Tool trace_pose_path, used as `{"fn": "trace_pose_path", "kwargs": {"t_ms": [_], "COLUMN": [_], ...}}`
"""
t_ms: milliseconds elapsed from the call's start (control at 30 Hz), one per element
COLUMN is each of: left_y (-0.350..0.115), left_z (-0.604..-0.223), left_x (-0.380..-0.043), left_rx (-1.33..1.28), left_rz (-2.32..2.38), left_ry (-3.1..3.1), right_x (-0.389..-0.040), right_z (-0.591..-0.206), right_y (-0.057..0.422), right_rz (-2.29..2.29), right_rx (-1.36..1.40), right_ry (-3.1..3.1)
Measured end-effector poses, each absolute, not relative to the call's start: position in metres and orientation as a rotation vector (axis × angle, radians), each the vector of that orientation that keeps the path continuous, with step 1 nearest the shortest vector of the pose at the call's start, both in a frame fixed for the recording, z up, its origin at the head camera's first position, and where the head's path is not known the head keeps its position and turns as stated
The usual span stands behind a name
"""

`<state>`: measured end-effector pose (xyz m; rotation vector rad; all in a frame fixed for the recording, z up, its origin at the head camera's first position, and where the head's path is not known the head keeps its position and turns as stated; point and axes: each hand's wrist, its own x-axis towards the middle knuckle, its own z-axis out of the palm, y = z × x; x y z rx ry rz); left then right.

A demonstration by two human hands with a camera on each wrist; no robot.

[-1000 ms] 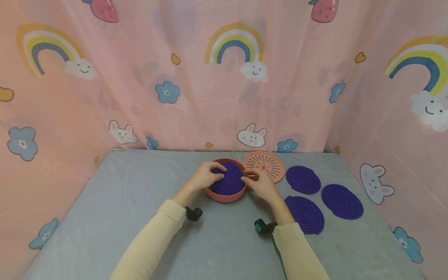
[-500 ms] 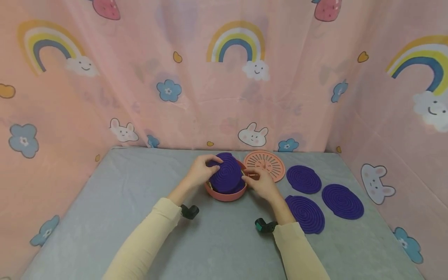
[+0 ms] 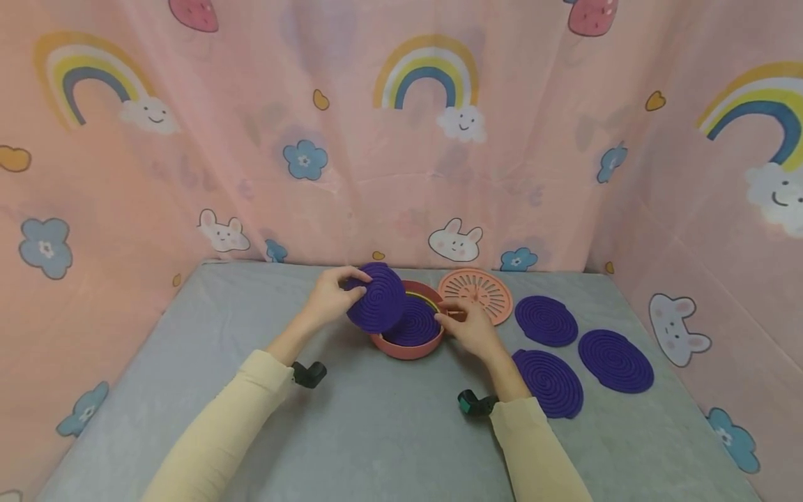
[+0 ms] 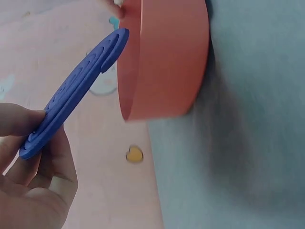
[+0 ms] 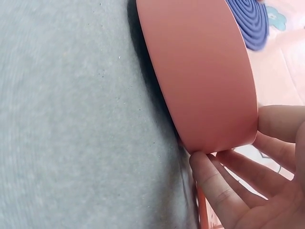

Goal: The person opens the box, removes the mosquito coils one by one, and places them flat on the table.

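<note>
My left hand [image 3: 329,300] pinches a purple mosquito coil [image 3: 378,300] by its left edge, thumb on one face and fingers on the other. This coil is tilted and overlaps the left side of the round pink mosquito coil holder [image 3: 408,353] in the head view. Another purple coil [image 3: 419,322] lies inside the holder, partly hidden by the raised one. A yellow-edged strip shows along the inner wall. My right hand [image 3: 472,333] grips the holder's right side; in the right wrist view the thumb is at the rim and the fingertips [image 5: 200,162] touch the outer wall.
Behind the right hand lies a slotted pink lid [image 3: 500,289]. Three more purple coils lie flat on the right: a far one [image 3: 546,321], a near one [image 3: 548,383] and a rightmost one [image 3: 616,361]. A patterned pink curtain [image 3: 351,209] borders the grey table [image 3: 376,446].
The left hand has lifted the upper coil out of the holder and carried it left, uncovering the coil beneath. The right hand has stayed at the holder's right side.
</note>
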<state>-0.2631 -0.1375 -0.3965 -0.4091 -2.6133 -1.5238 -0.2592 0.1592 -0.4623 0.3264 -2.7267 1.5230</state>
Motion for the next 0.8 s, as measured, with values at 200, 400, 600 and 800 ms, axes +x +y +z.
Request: {"fn": "trace_pose_path", "kwargs": {"t_ms": [200,400,600,800], "left_y": [-0.164,-0.193,-0.225,-0.26], "left_z": [-0.391,-0.395,-0.401,-0.409], "left_x": [-0.258,-0.258,-0.257,-0.252], "left_rx": [-0.331,-0.21,-0.113,-0.051], "left_rz": [-1.525,-1.513,-1.488,-1.406], "left_ry": [-2.607,-2.617,-2.617,-2.667], "right_x": [-0.259,-0.259,-0.262,-0.261], "right_z": [-0.462,-0.463,-0.462,-0.464], "right_y": [0.16,0.162,0.162,0.161], "right_rz": [1.535,1.534,1.543,1.557], "right_rx": [0.319,0.29,0.309,0.303], "right_ry": [-2.725,-2.731,-2.722,-2.732]}}
